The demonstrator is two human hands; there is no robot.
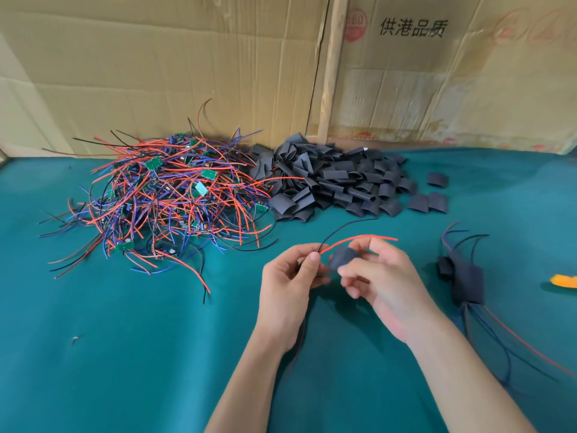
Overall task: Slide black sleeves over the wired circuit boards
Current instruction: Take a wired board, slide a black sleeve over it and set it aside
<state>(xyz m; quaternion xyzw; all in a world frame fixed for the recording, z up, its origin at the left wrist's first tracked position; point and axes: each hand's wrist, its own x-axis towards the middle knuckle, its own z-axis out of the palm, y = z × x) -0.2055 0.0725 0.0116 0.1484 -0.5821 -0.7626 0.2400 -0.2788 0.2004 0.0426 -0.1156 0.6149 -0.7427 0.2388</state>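
Held nearest, wires are pinched by the left hand; just right, a black sleeve is pinched by the right hand. Threading seems underway; next, the sleeve likely needs sliding leftward over the hidden board.

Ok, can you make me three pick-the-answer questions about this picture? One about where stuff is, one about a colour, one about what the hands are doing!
1. Where is the sleeve pile?
A. right of the wire pile
B. left of it
C. in a box

2. What colour is the cloth?
A. red
B. teal
C. white

3. What does the right hand hold?
A. nothing
B. scissors
C. a sleeve

Answers: 1 A, the black heap lies to the wires' right; 2 B, the table cover is teal; 3 C, its fingers pinch a black sleeve.
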